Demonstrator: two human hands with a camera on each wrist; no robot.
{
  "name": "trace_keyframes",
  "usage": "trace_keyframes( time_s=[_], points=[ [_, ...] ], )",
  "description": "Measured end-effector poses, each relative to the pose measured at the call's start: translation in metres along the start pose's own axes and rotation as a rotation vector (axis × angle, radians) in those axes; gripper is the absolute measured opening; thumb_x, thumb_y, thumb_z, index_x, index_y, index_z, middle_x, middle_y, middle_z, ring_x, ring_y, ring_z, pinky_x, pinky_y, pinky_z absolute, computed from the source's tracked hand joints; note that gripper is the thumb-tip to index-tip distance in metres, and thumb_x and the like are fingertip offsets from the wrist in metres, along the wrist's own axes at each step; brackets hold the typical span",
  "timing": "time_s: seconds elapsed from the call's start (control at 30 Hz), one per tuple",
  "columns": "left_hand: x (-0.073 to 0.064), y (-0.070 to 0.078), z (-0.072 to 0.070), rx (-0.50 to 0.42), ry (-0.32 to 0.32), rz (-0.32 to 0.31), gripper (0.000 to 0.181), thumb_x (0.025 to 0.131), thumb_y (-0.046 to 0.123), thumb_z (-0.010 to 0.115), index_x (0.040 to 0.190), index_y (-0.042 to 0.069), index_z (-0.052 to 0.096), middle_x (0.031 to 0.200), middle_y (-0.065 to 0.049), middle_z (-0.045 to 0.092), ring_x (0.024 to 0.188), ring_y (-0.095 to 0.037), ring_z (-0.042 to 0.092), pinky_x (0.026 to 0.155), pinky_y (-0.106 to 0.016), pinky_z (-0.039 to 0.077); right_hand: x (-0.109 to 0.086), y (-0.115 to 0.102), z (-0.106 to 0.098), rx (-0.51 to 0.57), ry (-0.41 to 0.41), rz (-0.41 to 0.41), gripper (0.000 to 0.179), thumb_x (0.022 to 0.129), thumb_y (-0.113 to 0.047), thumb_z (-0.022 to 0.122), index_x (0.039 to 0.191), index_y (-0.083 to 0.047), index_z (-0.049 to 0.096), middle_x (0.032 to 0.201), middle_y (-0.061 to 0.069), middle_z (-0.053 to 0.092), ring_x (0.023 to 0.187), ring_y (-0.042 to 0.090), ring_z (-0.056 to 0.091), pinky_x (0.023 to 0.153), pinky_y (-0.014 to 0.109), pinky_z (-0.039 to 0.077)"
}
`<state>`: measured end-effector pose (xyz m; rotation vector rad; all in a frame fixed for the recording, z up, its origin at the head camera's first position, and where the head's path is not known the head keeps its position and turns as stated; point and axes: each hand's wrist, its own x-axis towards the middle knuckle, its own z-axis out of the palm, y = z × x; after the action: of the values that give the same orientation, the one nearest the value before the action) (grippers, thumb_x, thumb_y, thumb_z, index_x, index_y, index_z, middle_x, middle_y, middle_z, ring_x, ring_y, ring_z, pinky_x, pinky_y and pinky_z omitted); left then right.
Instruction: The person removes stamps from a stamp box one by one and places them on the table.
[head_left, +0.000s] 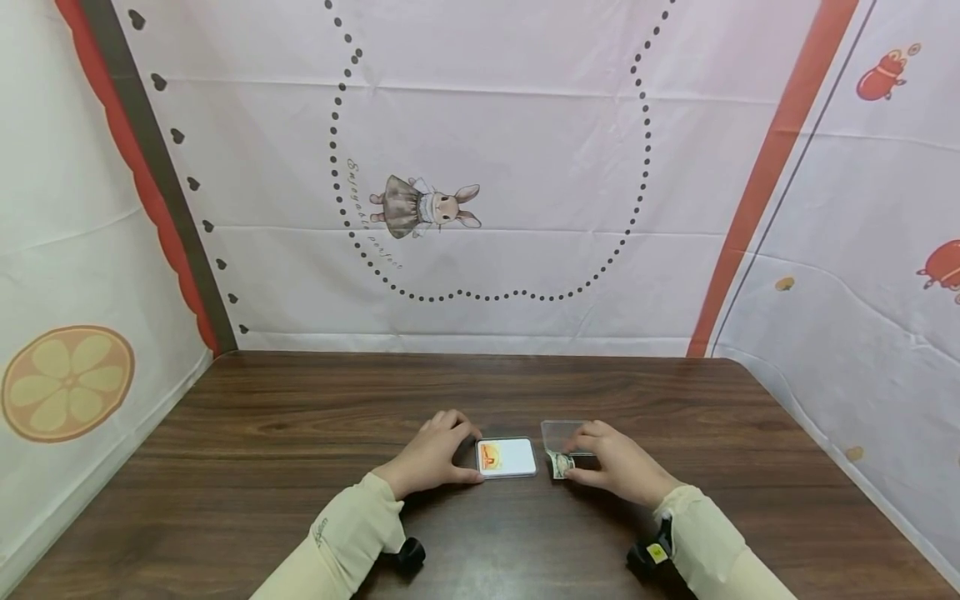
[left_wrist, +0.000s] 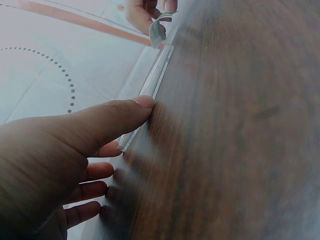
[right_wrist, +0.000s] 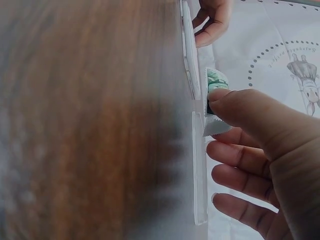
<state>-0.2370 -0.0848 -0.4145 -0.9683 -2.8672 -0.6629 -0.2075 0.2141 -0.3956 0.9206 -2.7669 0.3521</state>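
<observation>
A shallow clear plastic case [head_left: 507, 458] lies on the table, holding a white card with an orange picture at its left. My left hand [head_left: 433, 450] grips the case's left end between thumb and index finger; its other fingers rest near the tabletop in the left wrist view. To the right, my right hand [head_left: 618, 461] pinches a small green-and-white wrapped packet [right_wrist: 216, 82] with serrated ends. Beneath and behind that hand lies a clear plastic lid [head_left: 562, 435], partly hidden by the fingers. The packet [head_left: 560, 465] is just above the lid's front left part.
The dark wood-grain table [head_left: 300, 417] reaches back to a white printed cloth [head_left: 510, 150] that hangs behind and on both sides. A black wrist camera [head_left: 410, 556] sits below the left sleeve, another [head_left: 647, 557] below the right.
</observation>
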Motion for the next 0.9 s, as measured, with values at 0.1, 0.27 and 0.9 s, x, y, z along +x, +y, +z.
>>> trace_keyframes(
  time_s=[0.1,0.27,0.9],
  points=[
    [-0.0001,0.0005,-0.0003,-0.001,-0.002,0.000,0.052,0.073,0.049,0.068,0.114,0.019,0.056,0.111,0.000,0.048,0.104,-0.018,0.043,0.090,-0.042,0.035,-0.0017,0.0005,0.0003,-0.004,0.000,0.006,0.025,0.079,-0.042,0.065,0.097,-0.024,0.066,0.097,-0.011,0.057,0.092,0.005,0.052,0.079,0.029,0.048],
    [0.0003,0.0007,-0.0006,-0.001,-0.007,-0.001,0.052,0.073,0.049,0.068,0.114,0.019,0.056,0.112,0.000,0.048,0.105,-0.018,0.043,0.091,-0.042,0.035,-0.0044,0.0010,-0.0010,0.009,-0.013,0.037,0.026,0.079,-0.043,0.064,0.097,-0.025,0.066,0.096,-0.013,0.057,0.095,0.006,0.053,0.081,0.031,0.048],
    [0.0005,-0.0004,0.0005,0.002,-0.003,-0.001,0.053,0.073,0.050,0.068,0.114,0.019,0.057,0.111,0.000,0.048,0.105,-0.018,0.043,0.090,-0.041,0.036,-0.0081,-0.0001,-0.0037,-0.003,-0.029,0.043,0.024,0.078,-0.041,0.065,0.096,-0.024,0.066,0.091,-0.014,0.055,0.085,0.002,0.049,0.074,0.026,0.047]
  ],
)
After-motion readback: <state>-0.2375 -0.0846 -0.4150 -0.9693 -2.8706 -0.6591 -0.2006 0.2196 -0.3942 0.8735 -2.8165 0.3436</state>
